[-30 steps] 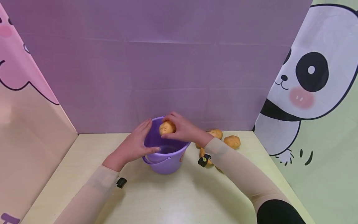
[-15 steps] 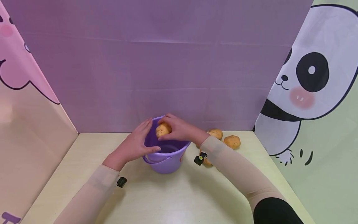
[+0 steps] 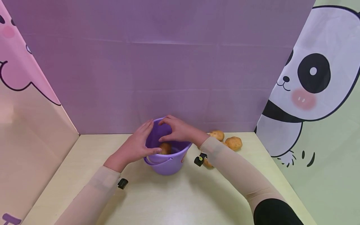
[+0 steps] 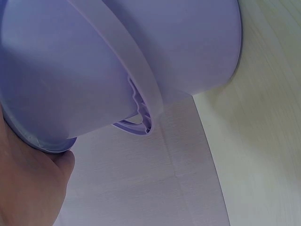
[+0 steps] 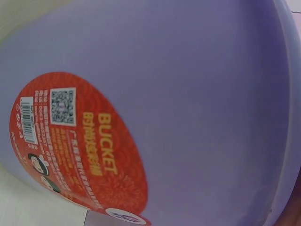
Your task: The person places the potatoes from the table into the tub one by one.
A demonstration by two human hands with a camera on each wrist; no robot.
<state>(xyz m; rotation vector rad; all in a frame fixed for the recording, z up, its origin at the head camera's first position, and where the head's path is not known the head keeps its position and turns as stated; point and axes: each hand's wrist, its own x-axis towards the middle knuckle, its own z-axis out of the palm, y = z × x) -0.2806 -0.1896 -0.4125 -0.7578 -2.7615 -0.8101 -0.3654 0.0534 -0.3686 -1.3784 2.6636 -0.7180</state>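
left hand [image 3: 132, 148] resting on purple bucket [image 3: 169, 166], fingers extended; right hand [image 3: 181, 129] hanging over bucket opening, fingers parted, gripping nothing; potato [image 3: 166, 148] showing inside

From above the near side of the purple bucket [image 3: 167, 168], the head view looks forward and down, well back, taking in tabletop [image 3: 160, 203] around it. The left-wrist view looks in close at the bucket's near left, turned sideways; it shares the handle [image 4: 133, 61] with the head view. Nearer still, the right-wrist view faces the red label [image 5: 94, 150] on the bucket's right.
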